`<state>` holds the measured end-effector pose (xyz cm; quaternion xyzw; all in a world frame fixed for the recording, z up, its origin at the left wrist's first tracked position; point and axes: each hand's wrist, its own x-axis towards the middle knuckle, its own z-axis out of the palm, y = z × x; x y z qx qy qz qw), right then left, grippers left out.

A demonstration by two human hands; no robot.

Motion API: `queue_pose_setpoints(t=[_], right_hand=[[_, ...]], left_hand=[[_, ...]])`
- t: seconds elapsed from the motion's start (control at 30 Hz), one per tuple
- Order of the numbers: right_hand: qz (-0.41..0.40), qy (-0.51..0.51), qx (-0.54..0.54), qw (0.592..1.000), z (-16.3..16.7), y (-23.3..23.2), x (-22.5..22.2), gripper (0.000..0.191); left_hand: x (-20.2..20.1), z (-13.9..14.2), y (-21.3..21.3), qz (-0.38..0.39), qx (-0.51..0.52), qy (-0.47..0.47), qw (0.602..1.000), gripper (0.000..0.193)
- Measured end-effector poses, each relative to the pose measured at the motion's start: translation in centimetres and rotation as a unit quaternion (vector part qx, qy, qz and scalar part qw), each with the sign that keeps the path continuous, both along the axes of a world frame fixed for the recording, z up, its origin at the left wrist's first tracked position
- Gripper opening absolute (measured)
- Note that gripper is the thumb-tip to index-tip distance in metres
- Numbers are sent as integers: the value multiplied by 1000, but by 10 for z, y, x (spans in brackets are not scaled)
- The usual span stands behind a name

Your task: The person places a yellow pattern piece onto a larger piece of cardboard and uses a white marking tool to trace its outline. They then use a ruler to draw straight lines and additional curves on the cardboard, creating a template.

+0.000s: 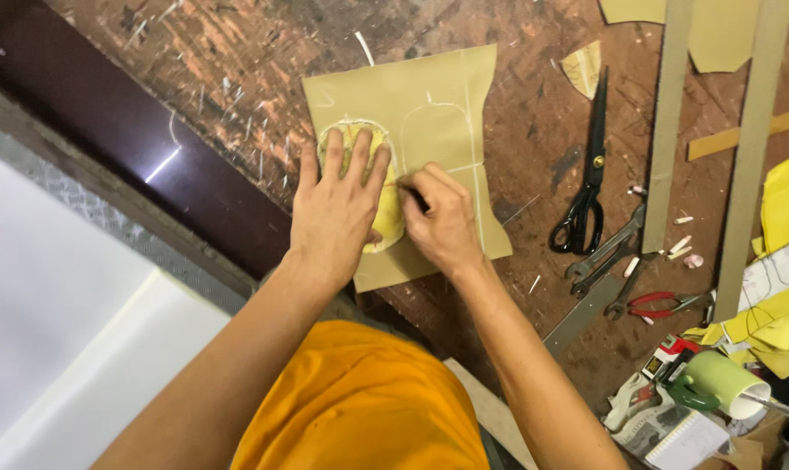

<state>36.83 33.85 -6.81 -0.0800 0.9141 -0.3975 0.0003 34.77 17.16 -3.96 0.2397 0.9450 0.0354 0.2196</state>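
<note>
1. Plainly, the left hand lies flat with its fingers spread over a yellow oval template, pressing it onto a tan sheet on the scratched desk.
2. Just beside it, the right hand has its fingers pressed together, pinching a small dark marker (mostly hidden) at the template's edge.
3. Chalk outlines already show on the sheet.
4. Judging by looks, the sheet is thin, light and floppy, apt to slide; holding it flat under a palm suits it better than gripping an edge.
5. Scissors lie well apart.
</note>
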Motion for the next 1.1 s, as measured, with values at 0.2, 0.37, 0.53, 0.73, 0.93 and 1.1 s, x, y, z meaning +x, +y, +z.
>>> queue_pose_setpoints(t=[0.2, 0.37, 0.53, 0.73, 0.93, 1.1], right_hand=[[-35, 8, -35, 999, -2, -6, -20, 11], [1, -24, 0, 1000, 0, -1, -1, 10], [-56, -30, -44, 997, 7, 2, 29, 15], [-104, -36, 21, 994, -4, -23, 62, 31], [-65, 25, 100, 993, -17, -23, 74, 32], [-124, -21, -28, 992, -11, -12, 64, 24]], left_hand=[[1, 2, -2, -11, -2, 22, 1000, 111], [0, -1, -2, -14, -13, 14, 1000, 113], [4, -1, -2, -16, -2, -3, 1000, 114], [10, -12, -3, -6, 18, 39, 999, 110], [32, -23, -8, -69, 48, 136, 987, 74], [35, -23, -9, -41, 110, 45, 992, 81]])
